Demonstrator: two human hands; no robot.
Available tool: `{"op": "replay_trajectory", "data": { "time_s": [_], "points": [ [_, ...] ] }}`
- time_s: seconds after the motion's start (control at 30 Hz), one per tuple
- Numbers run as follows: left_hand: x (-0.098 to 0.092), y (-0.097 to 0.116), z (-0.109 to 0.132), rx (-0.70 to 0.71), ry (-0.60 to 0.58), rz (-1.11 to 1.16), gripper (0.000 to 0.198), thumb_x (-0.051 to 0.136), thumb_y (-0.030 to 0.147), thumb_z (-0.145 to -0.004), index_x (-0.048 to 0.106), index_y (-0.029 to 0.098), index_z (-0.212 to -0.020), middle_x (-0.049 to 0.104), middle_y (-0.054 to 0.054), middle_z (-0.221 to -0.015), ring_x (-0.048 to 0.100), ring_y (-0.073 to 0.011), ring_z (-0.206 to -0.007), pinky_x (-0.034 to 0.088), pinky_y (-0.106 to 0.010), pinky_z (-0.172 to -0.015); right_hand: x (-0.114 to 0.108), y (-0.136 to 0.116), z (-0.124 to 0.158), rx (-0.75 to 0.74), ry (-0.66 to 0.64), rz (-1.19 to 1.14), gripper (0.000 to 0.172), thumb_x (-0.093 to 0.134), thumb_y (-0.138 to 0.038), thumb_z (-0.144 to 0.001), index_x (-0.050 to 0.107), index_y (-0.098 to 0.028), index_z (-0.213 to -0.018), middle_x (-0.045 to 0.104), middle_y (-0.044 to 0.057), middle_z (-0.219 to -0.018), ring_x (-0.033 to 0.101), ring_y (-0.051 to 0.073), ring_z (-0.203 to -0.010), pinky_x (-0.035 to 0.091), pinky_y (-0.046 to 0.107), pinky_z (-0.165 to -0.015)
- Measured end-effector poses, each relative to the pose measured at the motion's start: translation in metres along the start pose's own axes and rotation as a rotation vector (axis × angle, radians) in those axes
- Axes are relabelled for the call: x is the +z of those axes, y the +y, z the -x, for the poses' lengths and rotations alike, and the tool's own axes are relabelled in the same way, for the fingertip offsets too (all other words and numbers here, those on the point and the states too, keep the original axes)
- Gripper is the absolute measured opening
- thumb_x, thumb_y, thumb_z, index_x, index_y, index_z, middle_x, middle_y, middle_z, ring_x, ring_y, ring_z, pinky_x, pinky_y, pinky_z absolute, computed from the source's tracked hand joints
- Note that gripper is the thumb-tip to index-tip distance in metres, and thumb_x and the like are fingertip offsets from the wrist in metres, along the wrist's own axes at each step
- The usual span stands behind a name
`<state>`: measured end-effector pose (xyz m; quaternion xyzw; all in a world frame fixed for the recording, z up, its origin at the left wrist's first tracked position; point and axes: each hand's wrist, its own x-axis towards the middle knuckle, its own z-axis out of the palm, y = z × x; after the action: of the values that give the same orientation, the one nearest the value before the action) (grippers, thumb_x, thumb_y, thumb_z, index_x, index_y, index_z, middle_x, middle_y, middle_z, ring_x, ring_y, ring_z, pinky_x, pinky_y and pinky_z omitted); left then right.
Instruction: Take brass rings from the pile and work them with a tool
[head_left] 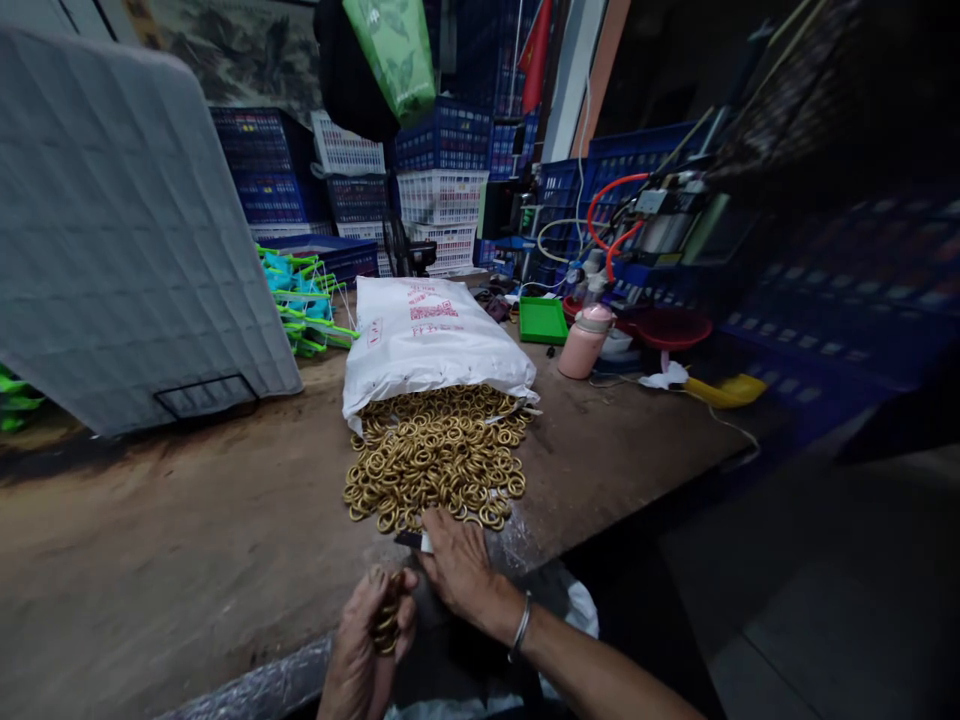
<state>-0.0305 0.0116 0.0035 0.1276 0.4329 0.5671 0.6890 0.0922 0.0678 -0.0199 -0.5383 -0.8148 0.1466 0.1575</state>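
My left hand [369,640], near the table's front edge, is closed around a bunch of gold-coloured metal rings [386,615]. My right hand [459,562] reaches to the near edge of a pile of the same rings [435,460], its fingertips at the pile. A slim dark tool with a white part [410,540] sticks out on the left from under this hand, seemingly gripped between thumb and fingers; its exact kind is unclear. The pile spills from the mouth of a white woven sack [442,335] with red print, lying on its side.
On the left of the wooden table [187,570] stands a large pale quilted panel [142,220], with green and blue frames [304,300] behind. To the right are a green tray [543,320], a pink bottle [586,342] and a yellow scoop [724,390]. Stacked crates [442,195] line the back.
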Motion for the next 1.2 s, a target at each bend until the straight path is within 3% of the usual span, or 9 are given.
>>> {"op": "replay_trajectory", "data": {
  "time_s": [0.17, 0.43, 0.63, 0.7, 0.77, 0.83, 1.0, 1.1, 1.2],
  "points": [
    [-0.002, 0.008, -0.001, -0.024, 0.01, 0.097, 0.028, 0.07, 0.03, -0.058, 0.06, 0.019, -0.081, 0.059, -0.001, -0.067, 0.047, -0.0071, -0.048, 0.035, -0.017, -0.041, -0.002, -0.002, -0.004, 0.037, 0.017, -0.006, 0.024, 0.049, -0.021, -0.074, 0.043, -0.021, -0.098, 0.05, 0.005, -0.097, 0.049, 0.019, -0.083, 0.032, 0.027, -0.066],
    [-0.006, 0.008, -0.011, -0.022, -0.006, 0.176, 0.016, 0.071, 0.02, -0.058, 0.059, 0.013, -0.066, 0.058, -0.002, -0.069, 0.052, -0.009, -0.056, 0.034, -0.014, -0.038, -0.008, 0.009, -0.012, 0.08, 0.018, -0.313, 0.016, 0.044, -0.011, -0.071, 0.049, -0.02, -0.083, 0.053, -0.002, -0.068, 0.047, 0.011, -0.062, 0.029, 0.021, -0.056],
    [0.005, -0.005, -0.015, 0.283, 0.123, -0.345, 0.02, 0.067, 0.034, -0.062, 0.061, 0.018, -0.073, 0.053, 0.005, -0.049, 0.046, -0.0073, -0.041, 0.034, -0.015, -0.035, -0.02, 0.008, -0.017, 0.337, -0.088, -0.865, 0.008, 0.046, -0.019, -0.068, 0.05, -0.017, -0.075, 0.043, -0.006, -0.054, 0.037, 0.006, -0.047, 0.028, 0.017, -0.045],
    [0.008, -0.007, -0.017, 0.429, 0.111, -0.518, 0.022, 0.068, 0.032, -0.061, 0.065, 0.019, -0.079, 0.063, 0.0, -0.063, 0.057, -0.0127, -0.059, 0.045, -0.02, -0.053, -0.022, 0.006, -0.013, 0.395, -0.166, -1.042, 0.009, 0.045, -0.021, -0.068, 0.048, -0.018, -0.076, 0.038, -0.009, -0.049, 0.03, 0.005, -0.039, 0.024, 0.016, -0.039],
    [0.008, -0.009, -0.018, 0.527, 0.037, -0.64, 0.019, 0.066, 0.029, -0.064, 0.068, 0.02, -0.08, 0.068, -0.004, -0.081, 0.059, -0.0178, -0.08, 0.045, -0.024, -0.074, -0.024, 0.003, -0.01, 0.442, -0.242, -1.177, 0.008, 0.043, -0.024, -0.069, 0.046, -0.019, -0.075, 0.034, -0.011, -0.047, 0.021, 0.004, -0.033, 0.018, 0.016, -0.035],
    [0.007, -0.01, -0.02, 0.552, -0.047, -0.72, 0.017, 0.062, 0.029, -0.068, 0.068, 0.019, -0.08, 0.068, -0.005, -0.084, 0.059, -0.0193, -0.085, 0.042, -0.026, -0.079, -0.026, 0.001, -0.007, 0.467, -0.287, -1.245, 0.009, 0.043, -0.027, -0.069, 0.044, -0.02, -0.074, 0.032, -0.011, -0.046, 0.018, 0.003, -0.032, 0.014, 0.016, -0.033],
    [0.011, -0.011, -0.021, 0.447, -0.029, -0.718, 0.019, 0.058, 0.035, -0.07, 0.063, 0.017, -0.072, 0.06, 0.001, -0.06, 0.055, -0.0128, -0.059, 0.044, -0.022, -0.059, -0.029, 0.002, -0.005, 0.356, -0.179, -1.16, 0.021, 0.047, -0.038, -0.071, 0.044, -0.018, -0.065, 0.036, -0.008, -0.05, 0.026, 0.004, -0.039, 0.022, 0.017, -0.038],
    [0.016, -0.01, -0.022, 0.243, 0.034, -0.634, 0.028, 0.058, 0.044, -0.067, 0.056, 0.017, -0.068, 0.045, 0.007, -0.044, 0.039, -0.0062, -0.036, 0.032, -0.017, -0.037, -0.029, 0.003, -0.006, 0.273, -0.094, -1.027, 0.022, 0.05, -0.036, -0.07, 0.045, -0.017, -0.06, 0.039, -0.006, -0.054, 0.034, 0.006, -0.05, 0.03, 0.018, -0.047],
    [0.017, -0.011, -0.024, 0.13, 0.007, -0.556, 0.032, 0.058, 0.049, -0.065, 0.053, 0.017, -0.071, 0.045, 0.008, -0.047, 0.034, -0.0041, -0.033, 0.025, -0.015, -0.032, -0.028, 0.003, -0.007, 0.28, -0.077, -0.941, 0.019, 0.049, -0.032, -0.07, 0.047, -0.016, -0.06, 0.043, -0.004, -0.055, 0.039, 0.008, -0.054, 0.032, 0.018, -0.051]
  ]
}}
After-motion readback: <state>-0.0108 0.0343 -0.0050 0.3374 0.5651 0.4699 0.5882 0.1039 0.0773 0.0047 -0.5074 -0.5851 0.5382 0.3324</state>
